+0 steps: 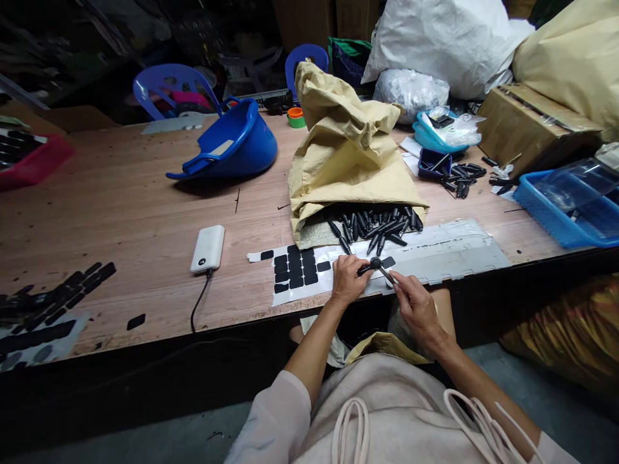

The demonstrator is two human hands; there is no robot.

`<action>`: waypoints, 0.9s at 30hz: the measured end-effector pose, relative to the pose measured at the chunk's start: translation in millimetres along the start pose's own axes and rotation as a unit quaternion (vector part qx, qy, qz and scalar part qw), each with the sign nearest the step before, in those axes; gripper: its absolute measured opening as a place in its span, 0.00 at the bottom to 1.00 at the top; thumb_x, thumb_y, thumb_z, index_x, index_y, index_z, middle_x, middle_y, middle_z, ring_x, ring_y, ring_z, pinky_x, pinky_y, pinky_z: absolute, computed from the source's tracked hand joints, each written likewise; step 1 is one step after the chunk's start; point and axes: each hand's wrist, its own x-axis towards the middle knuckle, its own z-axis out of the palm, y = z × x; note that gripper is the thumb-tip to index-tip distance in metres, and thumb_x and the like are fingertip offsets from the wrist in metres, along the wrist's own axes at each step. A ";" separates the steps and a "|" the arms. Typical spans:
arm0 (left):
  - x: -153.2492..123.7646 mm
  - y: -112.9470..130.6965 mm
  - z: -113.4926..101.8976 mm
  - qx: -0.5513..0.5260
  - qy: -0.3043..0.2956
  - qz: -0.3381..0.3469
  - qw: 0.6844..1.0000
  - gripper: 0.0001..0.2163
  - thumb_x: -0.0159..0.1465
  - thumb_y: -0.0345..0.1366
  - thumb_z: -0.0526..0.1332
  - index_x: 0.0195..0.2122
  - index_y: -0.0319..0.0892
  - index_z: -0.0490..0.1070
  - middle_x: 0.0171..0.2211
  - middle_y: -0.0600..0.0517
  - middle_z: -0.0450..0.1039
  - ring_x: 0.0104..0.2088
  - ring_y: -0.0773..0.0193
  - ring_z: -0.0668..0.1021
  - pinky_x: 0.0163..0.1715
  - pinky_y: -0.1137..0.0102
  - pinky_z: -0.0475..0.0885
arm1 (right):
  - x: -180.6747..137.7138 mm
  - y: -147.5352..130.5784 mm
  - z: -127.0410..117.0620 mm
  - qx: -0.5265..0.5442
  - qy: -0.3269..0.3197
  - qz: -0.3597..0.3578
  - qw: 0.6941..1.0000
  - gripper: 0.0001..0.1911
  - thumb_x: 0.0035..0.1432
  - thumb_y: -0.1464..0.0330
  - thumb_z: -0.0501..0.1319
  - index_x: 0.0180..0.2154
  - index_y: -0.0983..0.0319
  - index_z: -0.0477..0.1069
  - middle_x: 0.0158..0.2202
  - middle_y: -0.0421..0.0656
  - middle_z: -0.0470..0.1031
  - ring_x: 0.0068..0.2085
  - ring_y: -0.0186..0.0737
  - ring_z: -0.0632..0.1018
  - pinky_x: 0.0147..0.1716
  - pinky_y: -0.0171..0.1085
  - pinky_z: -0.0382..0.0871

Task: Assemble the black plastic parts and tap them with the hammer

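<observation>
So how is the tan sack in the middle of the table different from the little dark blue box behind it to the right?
The tan sack is large, soft and crumpled, while the dark blue box is small and straight-sided. The sack opens toward the near side; the box opens upward. Both hold black pieces, with more lying loose nearby.

Blocked ahead by tan sack (348, 161) and black parts (387, 228), passable leftward over tabletop (159, 219) between power bank (209, 246) and blue basin (258, 145), hemmed right by basket (544, 216)
</observation>
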 end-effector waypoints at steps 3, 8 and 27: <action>0.6 0.0 -0.4 -0.006 -0.002 -0.002 1.000 0.08 0.65 0.39 0.72 0.45 0.51 0.83 0.40 0.51 0.79 0.49 0.53 0.73 0.54 0.57 0.65 | 2.8 -3.9 -3.4 -0.008 0.001 0.000 1.000 0.20 0.75 0.64 0.53 0.61 0.55 0.76 0.39 0.43 0.78 0.38 0.39 0.79 0.40 0.37 0.74; 1.4 -0.4 -1.8 -0.009 -0.013 0.001 1.000 0.08 0.66 0.38 0.71 0.45 0.52 0.83 0.41 0.51 0.79 0.49 0.54 0.73 0.54 0.57 0.65 | 2.5 -10.4 -9.3 -0.003 0.020 -0.017 1.000 0.22 0.75 0.64 0.53 0.64 0.52 0.74 0.41 0.44 0.77 0.40 0.39 0.79 0.42 0.37 0.74; 2.1 -1.4 0.5 -0.016 -0.013 -0.002 1.000 0.08 0.64 0.36 0.70 0.44 0.52 0.83 0.41 0.51 0.79 0.49 0.53 0.73 0.56 0.55 0.65 | -1.4 15.1 -13.1 -0.050 0.027 -0.003 0.998 0.22 0.74 0.64 0.52 0.62 0.53 0.76 0.38 0.43 0.76 0.38 0.40 0.78 0.40 0.37 0.73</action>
